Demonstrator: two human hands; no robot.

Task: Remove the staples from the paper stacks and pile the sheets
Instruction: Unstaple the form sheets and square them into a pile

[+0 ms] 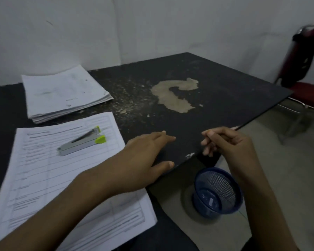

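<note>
The left hand (145, 156) is being laid flat on the worn black table (216, 84). Its fingers are straight and spread and nothing is being gripped. It is lying just beside the right edge of the printed sheets (53, 178), which are spread at the near left and are being crossed by the forearm. A grey staple tool (82, 142) with lime-green tips is lying on top of those sheets, untouched. A thicker paper stack (62, 93) is sitting farther back on the left, apart from them. The right hand (225, 144) is being held over the table's near edge, fingers curled toward the thumb. Whether anything small is being pinched cannot be told. A blue mesh basket (217, 192) is standing on the floor below that hand.
</note>
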